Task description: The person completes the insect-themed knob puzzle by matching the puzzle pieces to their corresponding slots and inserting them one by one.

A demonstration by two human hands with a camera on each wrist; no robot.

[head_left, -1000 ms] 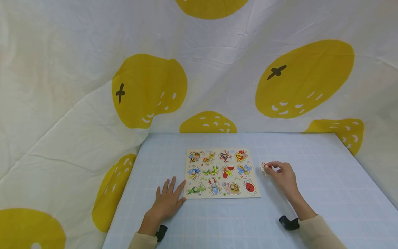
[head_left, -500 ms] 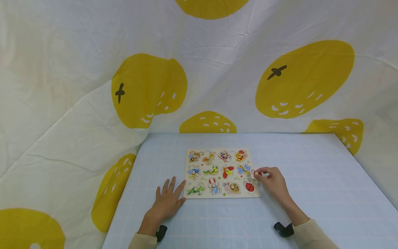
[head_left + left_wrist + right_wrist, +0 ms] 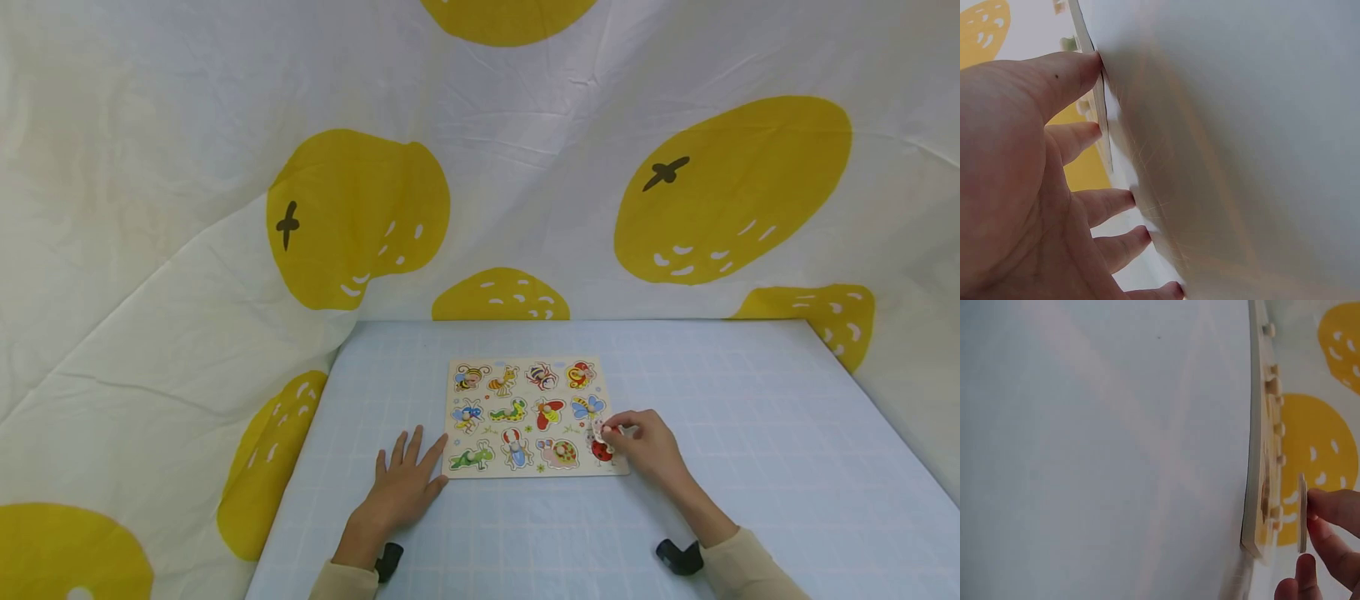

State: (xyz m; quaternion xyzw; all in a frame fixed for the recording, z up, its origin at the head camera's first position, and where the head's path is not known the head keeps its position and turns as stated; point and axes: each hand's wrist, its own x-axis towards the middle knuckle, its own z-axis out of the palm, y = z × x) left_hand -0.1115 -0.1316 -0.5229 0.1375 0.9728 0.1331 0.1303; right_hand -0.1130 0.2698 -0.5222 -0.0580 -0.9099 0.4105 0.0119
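A wooden knob puzzle board point(image 3: 525, 477) with colourful insect pieces lies flat on the table. My left hand point(image 3: 405, 492) is spread out on the cloth, its thumb and index fingertips at the board's left edge. Over the board's right side, my right hand point(image 3: 651, 446) pinches a small pale puzzle piece point(image 3: 599, 428) with red on it between thumb and fingers. That piece overlaps the red ladybug picture point(image 3: 602, 452) at the lower right corner. Edge-on in the right wrist view, the thin wooden piece point(image 3: 1302, 519) stands apart from the board's knobs, its printed face hidden.
A pale blue checked cloth point(image 3: 750, 400) covers the table around the board. Behind and to the left hangs a white curtain point(image 3: 525, 167) with large yellow fruit prints. Black wrist devices sit near both sleeves, the right one point(image 3: 678, 557) by the front.
From beside the board, my right hand has moved left and slightly nearer, bringing the pinched puzzle piece over the ladybug picture. My left hand has stayed still.
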